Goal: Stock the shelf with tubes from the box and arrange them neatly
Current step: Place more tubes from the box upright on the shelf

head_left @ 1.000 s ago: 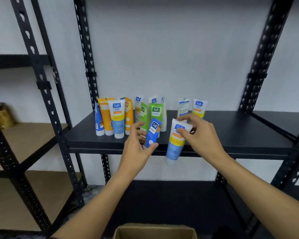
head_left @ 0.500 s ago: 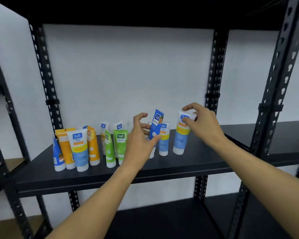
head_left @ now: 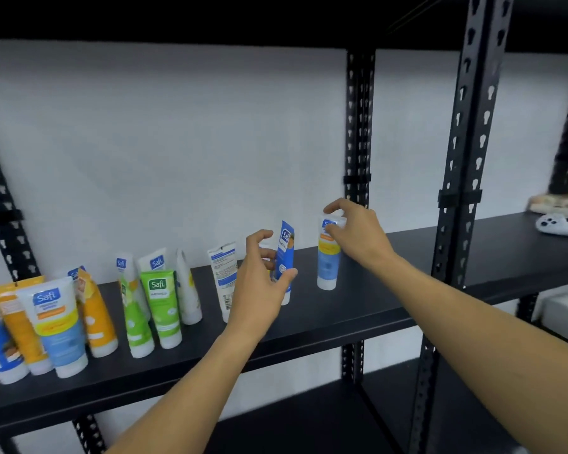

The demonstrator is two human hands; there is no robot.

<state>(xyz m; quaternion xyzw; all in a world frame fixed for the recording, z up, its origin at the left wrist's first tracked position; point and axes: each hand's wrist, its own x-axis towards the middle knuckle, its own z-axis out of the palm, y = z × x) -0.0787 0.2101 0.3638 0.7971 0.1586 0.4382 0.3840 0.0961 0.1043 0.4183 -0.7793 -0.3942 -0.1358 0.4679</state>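
Head view: left hand (head_left: pixel 259 283) partly over blue tube (head_left: pixel 284 253)

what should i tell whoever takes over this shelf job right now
Left hand: grips the dark blue tube, its cap low at the shelf; hard to tell if it stands.
Right hand: pinches the top of the light blue tube, upright on its cap, rightmost.
Done: a dozen or so tubes stand on the shelf, most in the cluster at the left end.
Left: let go of both, straighten the white tube showing its back label, even the rows. The box is out of view.
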